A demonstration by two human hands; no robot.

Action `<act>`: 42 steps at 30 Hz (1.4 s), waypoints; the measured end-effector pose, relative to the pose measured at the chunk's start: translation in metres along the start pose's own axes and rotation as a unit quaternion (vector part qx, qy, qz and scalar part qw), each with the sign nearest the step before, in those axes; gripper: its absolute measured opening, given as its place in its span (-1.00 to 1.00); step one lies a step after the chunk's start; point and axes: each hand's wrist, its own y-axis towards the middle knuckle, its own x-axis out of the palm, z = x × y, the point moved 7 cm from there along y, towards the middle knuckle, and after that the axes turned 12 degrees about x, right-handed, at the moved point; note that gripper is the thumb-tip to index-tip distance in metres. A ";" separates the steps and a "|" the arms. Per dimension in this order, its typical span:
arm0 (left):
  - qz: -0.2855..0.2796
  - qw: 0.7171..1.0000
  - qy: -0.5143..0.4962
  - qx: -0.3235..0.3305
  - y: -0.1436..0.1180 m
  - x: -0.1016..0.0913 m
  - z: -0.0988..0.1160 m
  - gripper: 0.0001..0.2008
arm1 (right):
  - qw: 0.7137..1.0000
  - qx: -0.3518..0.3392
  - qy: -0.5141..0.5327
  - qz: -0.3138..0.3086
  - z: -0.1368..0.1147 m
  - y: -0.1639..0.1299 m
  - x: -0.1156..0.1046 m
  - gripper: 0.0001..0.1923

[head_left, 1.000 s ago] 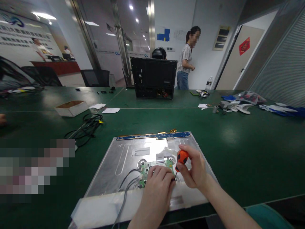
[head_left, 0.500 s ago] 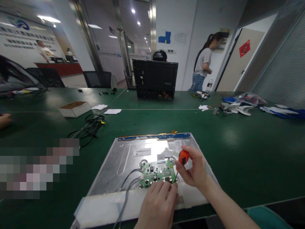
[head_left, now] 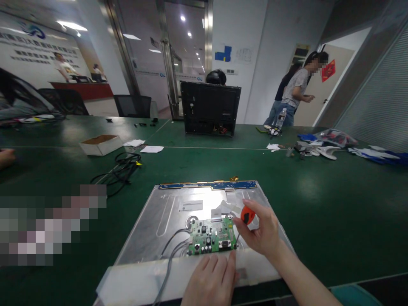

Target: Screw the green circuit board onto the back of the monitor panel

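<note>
A small screwdriver (head_left: 247,215) with a stubby orange-and-black handle is pinched between the thumb and fingers of my right hand (head_left: 266,231). Its thin shaft slants down to the lower right corner of a green circuit board (head_left: 212,233). That board lies on the silver metal back of a flat display panel (head_left: 149,229). My left hand (head_left: 210,276) lies with fingers stretched out on the white film strip (head_left: 134,278) below the board, index fingertip close to the same corner. Grey cables (head_left: 174,255) run from the board's left side, and a flat ribbon (head_left: 216,214) joins its top.
Black coiled cables (head_left: 123,168) and an open white box (head_left: 101,145) sit to the left on the green table (head_left: 318,204). A large black monitor housing (head_left: 210,108) stands at the back. Small parts and bags (head_left: 334,138) lie far right, near two standing people (head_left: 293,91).
My left fingers have drawn back slightly from the board's lower edge, uncovering its connector. The screwdriver stays at the corner. In the background, a person has moved right and another appears beside them.
</note>
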 end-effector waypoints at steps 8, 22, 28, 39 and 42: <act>-0.035 0.999 0.003 -0.005 -0.003 0.008 0.002 -0.67 | 1.000 0.003 -0.019 0.010 0.002 -0.003 -0.001 -0.59; -0.051 0.999 -0.016 -0.010 -0.005 0.011 0.003 -0.66 | 1.000 0.010 -0.023 -0.012 0.002 -0.003 -0.002 -0.56; -0.035 0.999 -0.012 -0.004 -0.003 0.009 0.003 -0.64 | 0.998 0.011 0.016 -0.052 0.000 -0.003 -0.002 -0.51; -0.057 0.998 -0.013 -0.003 -0.003 0.010 0.003 -0.62 | 1.000 0.004 0.006 -0.006 0.002 -0.005 -0.004 -0.55; -0.052 0.999 -0.011 -0.007 -0.003 0.010 0.002 -0.61 | 1.000 0.005 -0.008 0.008 0.002 -0.006 -0.005 -0.57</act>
